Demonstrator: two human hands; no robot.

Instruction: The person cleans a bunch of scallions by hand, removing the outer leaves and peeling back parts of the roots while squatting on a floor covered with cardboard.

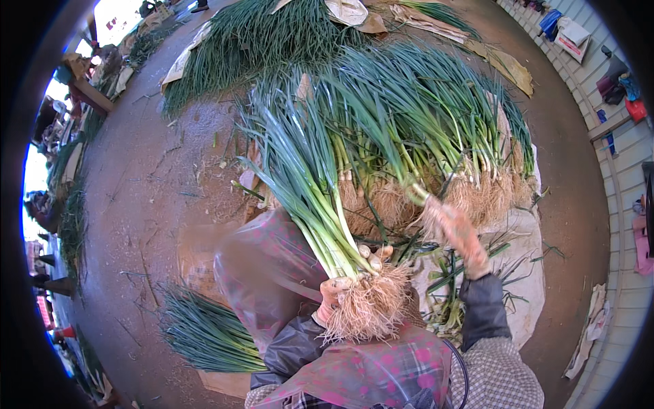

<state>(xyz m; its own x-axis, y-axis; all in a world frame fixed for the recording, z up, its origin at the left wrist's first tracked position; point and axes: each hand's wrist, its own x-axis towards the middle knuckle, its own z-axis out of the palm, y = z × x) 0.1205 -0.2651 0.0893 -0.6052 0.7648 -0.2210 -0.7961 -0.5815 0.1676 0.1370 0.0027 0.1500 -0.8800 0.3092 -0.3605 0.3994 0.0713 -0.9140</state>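
Note:
A bunch of green onions [327, 225] with long roots rests over my lap, and my left hand [334, 296] is closed around its white stalks just above the roots. My right hand [457, 232], gloved and blurred, reaches forward to the root end of a green onion [419, 194] in front of the pile; its fingers appear to be on the stalk, but the grip is not clear. Beyond both hands lies a wide pile of green onions [439, 112], roots towards me and leaves pointing away.
Another heap of green onions [281, 30] lies farther off. Beside my left leg is a smaller bundle [209, 332] on cardboard. Stripped leaves [449, 307] litter a pale sheet [526, 286] at right. A corrugated wall [623, 184] with hanging bags stands at far right.

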